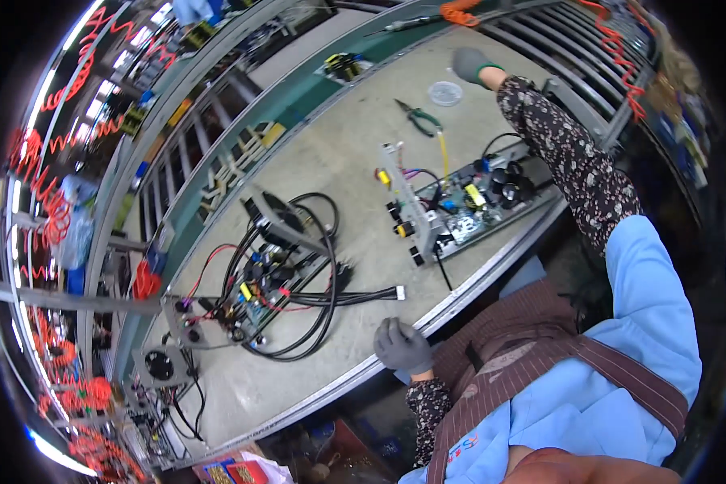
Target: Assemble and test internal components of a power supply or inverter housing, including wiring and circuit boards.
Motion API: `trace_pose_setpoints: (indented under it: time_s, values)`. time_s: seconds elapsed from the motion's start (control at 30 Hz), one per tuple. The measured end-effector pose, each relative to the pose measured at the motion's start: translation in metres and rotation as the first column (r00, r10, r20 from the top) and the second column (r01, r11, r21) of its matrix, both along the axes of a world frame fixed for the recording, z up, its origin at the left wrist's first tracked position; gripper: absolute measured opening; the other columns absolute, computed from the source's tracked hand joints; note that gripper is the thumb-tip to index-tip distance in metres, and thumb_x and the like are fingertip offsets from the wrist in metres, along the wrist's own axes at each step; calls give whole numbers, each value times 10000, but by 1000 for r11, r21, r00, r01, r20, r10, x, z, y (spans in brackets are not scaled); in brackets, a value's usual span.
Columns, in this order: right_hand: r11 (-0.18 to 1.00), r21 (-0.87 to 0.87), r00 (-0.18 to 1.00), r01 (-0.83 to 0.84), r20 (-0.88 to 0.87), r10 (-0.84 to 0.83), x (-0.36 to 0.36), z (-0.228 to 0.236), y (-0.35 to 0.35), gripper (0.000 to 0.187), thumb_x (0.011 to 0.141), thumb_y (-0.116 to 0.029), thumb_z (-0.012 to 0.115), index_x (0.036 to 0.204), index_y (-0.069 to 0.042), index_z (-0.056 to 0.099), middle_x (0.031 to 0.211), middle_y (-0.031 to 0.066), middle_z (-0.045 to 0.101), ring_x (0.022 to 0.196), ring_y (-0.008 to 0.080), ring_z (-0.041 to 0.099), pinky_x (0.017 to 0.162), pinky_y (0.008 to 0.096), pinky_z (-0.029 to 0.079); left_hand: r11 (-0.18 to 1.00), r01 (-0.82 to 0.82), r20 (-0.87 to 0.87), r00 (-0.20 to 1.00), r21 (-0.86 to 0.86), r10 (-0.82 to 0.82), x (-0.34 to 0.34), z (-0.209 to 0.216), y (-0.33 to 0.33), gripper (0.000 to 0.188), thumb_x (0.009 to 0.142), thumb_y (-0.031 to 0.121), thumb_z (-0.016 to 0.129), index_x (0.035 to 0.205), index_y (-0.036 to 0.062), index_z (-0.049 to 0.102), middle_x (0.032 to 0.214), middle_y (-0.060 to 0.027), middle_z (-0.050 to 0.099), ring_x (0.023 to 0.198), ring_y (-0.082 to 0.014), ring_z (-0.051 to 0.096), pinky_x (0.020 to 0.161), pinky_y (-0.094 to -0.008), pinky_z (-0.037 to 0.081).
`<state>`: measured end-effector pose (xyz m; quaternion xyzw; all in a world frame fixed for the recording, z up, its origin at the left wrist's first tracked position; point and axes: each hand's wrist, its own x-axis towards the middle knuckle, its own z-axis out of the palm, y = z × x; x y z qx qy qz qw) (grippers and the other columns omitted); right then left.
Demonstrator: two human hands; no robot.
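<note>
My left hand [403,347], in a grey glove, rests at the near edge of the workbench [343,173] with its fingers loosely bent and nothing visible in them. Just past its fingertips lies the white plug [400,293] of a black cable bundle. My right arm stretches to the far end of the bench, where my gloved right hand [472,66] hovers next to a clear round dish [445,93]; its fingers are too unclear to read. Green-handled pliers [419,118] lie beside the dish. Between my hands sits an open circuit board assembly [480,198] with a metal end panel.
Left of it stands another circuit assembly [270,278] looped with thick black cables. A metal fan unit [160,365] is at the bench's left end. A green conveyor strip [254,133] holding parts runs along the far side. Metal roller rails [557,60] adjoin the right end.
</note>
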<state>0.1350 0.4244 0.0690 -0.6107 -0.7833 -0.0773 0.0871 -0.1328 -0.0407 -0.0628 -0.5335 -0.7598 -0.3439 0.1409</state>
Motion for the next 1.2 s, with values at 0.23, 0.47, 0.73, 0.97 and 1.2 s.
trace_pose_setpoints:
  time_s: [0.23,0.47,0.73,0.97,1.2]
  values:
    - [872,-489,977,-11,182,114,28,21,-105,153,611,-130,675,713,-16,689,694,164,659,657,306,652,663,388,518,998,54,27,998,32,-55,13,4,4,149,795,130,526,857,54,638,937,-110,631,884,-299,575,797,-409,447]
    - [871,-491,989,-21,115,89,22,-2,-173,262,668,-168,654,886,-25,680,903,199,657,861,344,638,761,393,512,996,53,-11,999,71,-53,12,6,4,133,795,129,525,833,60,633,908,-98,626,853,-293,569,769,-404,452]
    - [848,-522,993,91,-20,-120,36,12,-195,319,724,-221,611,982,-37,639,986,189,643,924,324,628,792,395,500,998,23,-31,999,56,-21,15,3,6,126,801,133,529,816,57,629,884,-96,625,839,-294,563,747,-409,447]
    - [831,-547,986,103,-53,-158,42,2,-185,355,707,-279,634,977,-48,653,983,175,649,910,320,636,786,387,506,999,27,-55,998,37,-25,18,4,8,124,817,124,524,807,44,619,879,-104,622,817,-292,564,737,-411,441]
    - [880,-469,958,75,-210,-194,41,-1,-191,198,662,-200,591,745,-47,685,770,187,651,725,342,645,687,407,508,999,16,-53,998,-31,-18,16,3,4,188,846,171,496,832,22,610,888,-120,613,830,-300,557,748,-413,431]
